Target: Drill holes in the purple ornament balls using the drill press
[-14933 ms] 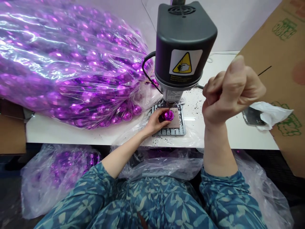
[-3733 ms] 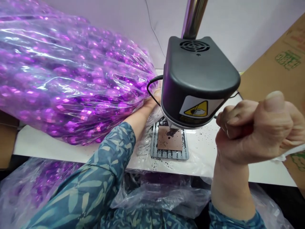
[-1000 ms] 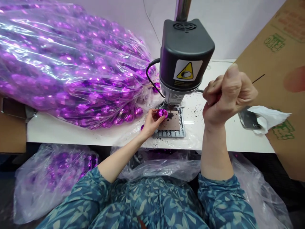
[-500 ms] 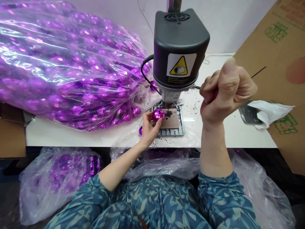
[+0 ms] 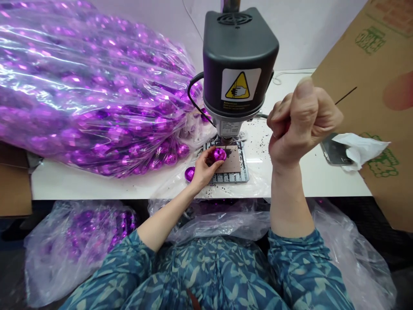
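Note:
My left hand [image 5: 206, 168] pinches a purple faceted bauble [image 5: 220, 154] between thumb and fingers, over the brown board [image 5: 232, 161] at the foot of a black bench drill press [image 5: 240, 60]. The bauble is close to the chuck [image 5: 226, 141]; the drill bit's tip cannot be made out. Raised to the right of the motor housing, my right hand [image 5: 303, 120] is closed round the end of the press's feed lever [image 5: 263, 115], whose grip is mostly hidden by the fingers. A second purple bauble [image 5: 189, 174] lies just left of my left hand.
A large clear bag of purple baubles [image 5: 97, 94] fills the table's left side. Dark shavings [image 5: 258, 137] are scattered round the press base [image 5: 226, 178]. To the right are a phone [image 5: 334, 150], a crumpled tissue [image 5: 361, 148] and a cardboard box [image 5: 364, 99]. Plastic bags [image 5: 80, 245] hang below the table edge.
My left hand has shifted slightly right with the bauble, nearer the chuck, and the bauble is turned. More of the second bauble shows. My right hand stays on the lever; the view has shifted slightly.

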Available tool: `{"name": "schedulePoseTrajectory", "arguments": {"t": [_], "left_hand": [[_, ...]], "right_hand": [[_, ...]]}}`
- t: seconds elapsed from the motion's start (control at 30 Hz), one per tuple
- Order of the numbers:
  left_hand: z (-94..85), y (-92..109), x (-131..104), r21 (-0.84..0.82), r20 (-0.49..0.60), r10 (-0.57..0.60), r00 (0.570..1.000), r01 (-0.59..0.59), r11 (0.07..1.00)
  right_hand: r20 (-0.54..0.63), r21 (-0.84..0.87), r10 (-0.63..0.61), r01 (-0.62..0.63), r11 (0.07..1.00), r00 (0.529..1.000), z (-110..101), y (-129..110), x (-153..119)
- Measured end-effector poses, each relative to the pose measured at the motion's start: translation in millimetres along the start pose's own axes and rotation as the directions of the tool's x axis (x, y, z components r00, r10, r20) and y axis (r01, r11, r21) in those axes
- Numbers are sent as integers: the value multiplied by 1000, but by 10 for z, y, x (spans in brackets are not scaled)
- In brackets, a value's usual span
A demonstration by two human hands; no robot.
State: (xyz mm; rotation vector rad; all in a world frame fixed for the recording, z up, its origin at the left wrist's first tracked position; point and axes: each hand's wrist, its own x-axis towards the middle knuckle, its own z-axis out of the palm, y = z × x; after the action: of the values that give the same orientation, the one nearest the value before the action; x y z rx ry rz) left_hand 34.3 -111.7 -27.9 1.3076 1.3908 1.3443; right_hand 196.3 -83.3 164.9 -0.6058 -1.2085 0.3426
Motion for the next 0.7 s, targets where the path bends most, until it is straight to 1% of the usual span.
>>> {"name": "schedulePoseTrajectory", "arguments": {"t": [0.07, 0.13, 0.27, 0.33, 0.37, 0.47, 0.57, 0.7], "left_hand": [[5, -12, 27, 33, 7, 20, 1000, -20, 999], [10, -3, 58, 81, 21, 64, 998, -65, 995], [29, 44, 115, 205, 74, 177, 981, -189, 960], [46, 56, 130, 208, 93, 174, 980, -190, 959], [57, 56, 133, 186, 104, 157, 982, -174, 967], [93, 46, 127, 105, 144, 124, 982, -140, 985], [122, 32, 117, 94, 156, 147, 977, -162, 982], [140, 8, 121, 104, 145, 161, 976, -177, 979]], "right_hand": [[-3, 48, -10, 10, 999, 1000, 3, -4, -6], [-4, 53, -9, 10, 999, 1000, 5, -16, -12], [-1, -86, 42, -42, 995, 999, 2, -44, -21], [-1, -126, 64, -64, 990, 998, 1, -51, -22], [1, -116, 62, -62, 991, 998, 1, -53, -22], [-6, -29, 32, -32, 999, 999, 3, -57, -17], [-6, 26, 21, -21, 999, 1000, 5, -67, -13], [-5, 5, 34, -34, 999, 999, 5, -53, -7]]}}
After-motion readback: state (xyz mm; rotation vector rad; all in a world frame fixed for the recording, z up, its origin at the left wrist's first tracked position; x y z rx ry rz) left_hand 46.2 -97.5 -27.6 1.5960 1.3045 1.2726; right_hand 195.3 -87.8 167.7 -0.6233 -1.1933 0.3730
